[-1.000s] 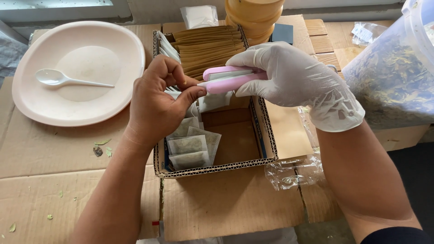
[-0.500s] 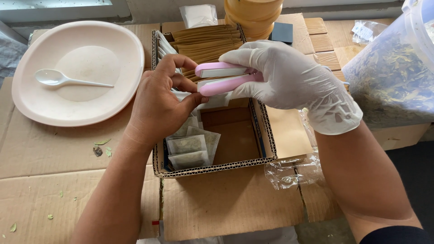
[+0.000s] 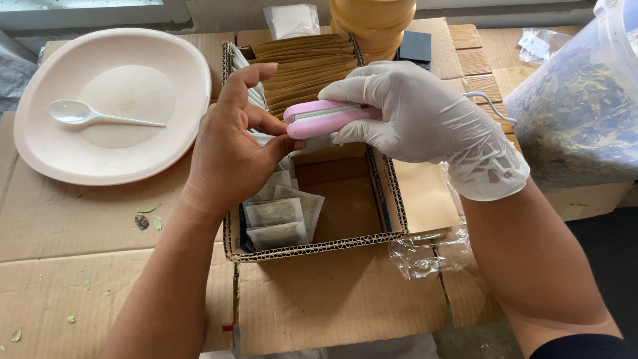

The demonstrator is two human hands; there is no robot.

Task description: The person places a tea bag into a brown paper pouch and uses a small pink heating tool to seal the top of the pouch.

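Note:
My right hand (image 3: 419,113), in a white glove, grips a pink hand-held sealer (image 3: 319,118) over an open cardboard box (image 3: 312,247). The tip of the sealer meets my bare left hand (image 3: 229,149), whose thumb and fingers pinch a small white sachet (image 3: 266,138) at the sealer's jaws, while its index finger is raised. Most of the sachet is hidden by the hand and the sealer. Several filled sachets (image 3: 276,219) lie in the box's near left corner. A row of brown paper envelopes (image 3: 302,63) stands in its far end.
A cream plate (image 3: 166,73) with a white plastic spoon (image 3: 86,114) sits at the far left. A clear tub of dried leaves (image 3: 578,113) stands at the right, and stacked yellow containers (image 3: 372,23) behind the box. A crumpled clear wrapper (image 3: 425,256) lies beside the box.
The fingers of my left hand have lifted and spread while the thumb stays at the sealer. The sealer's jaws showed apart half a second ago and now sit closer together.

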